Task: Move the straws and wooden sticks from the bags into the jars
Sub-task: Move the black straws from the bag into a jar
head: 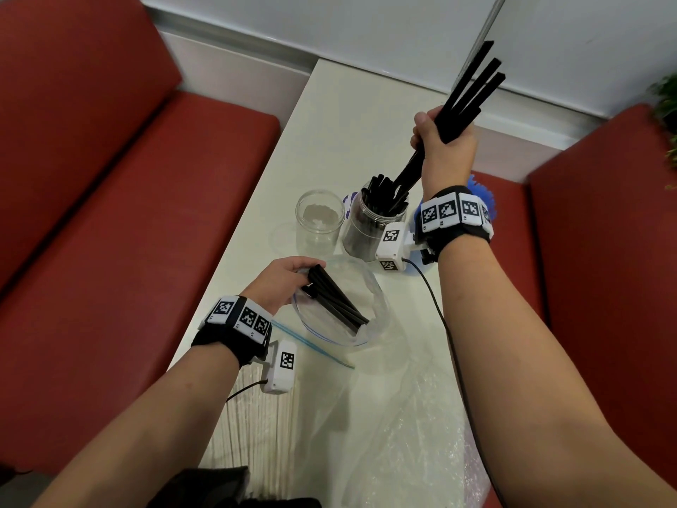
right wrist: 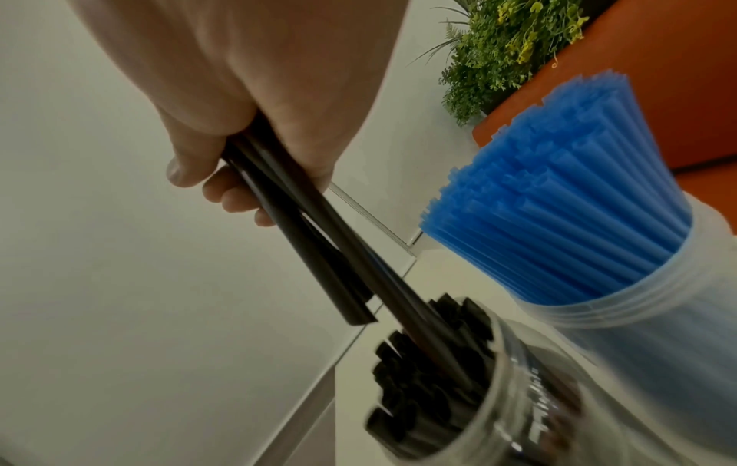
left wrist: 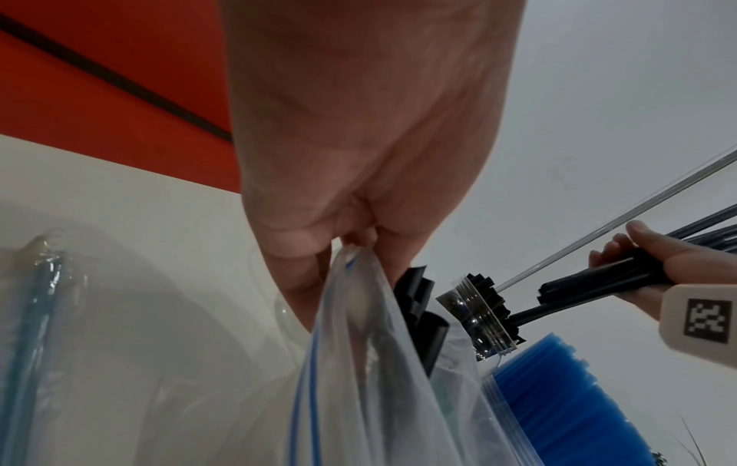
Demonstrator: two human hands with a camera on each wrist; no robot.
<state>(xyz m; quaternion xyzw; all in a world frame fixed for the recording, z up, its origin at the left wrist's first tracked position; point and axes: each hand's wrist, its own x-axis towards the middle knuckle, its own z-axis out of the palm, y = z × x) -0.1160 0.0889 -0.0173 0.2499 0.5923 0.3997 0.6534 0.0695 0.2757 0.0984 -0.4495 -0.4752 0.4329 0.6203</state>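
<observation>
Head view: a bundle of black straws (head: 462,100) is gripped by the right hand (head: 445,146) at upper right, lower ends in the straw jar (head: 370,229) mid-frame. The open bag (head: 370,324) rim is pinched by the left hand (head: 280,284) on the desk (head: 329,115).
Left wrist view: bag edge is pinched centre-frame.
Right wrist view: straws are clasped upper left; blue straws (right wrist: 566,195) are seen at right.

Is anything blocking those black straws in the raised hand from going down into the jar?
Only the black straws already standing in the jar crowd its mouth. The right hand grips its bundle above it; some tips are already among them, one hangs outside the rim.
</observation>
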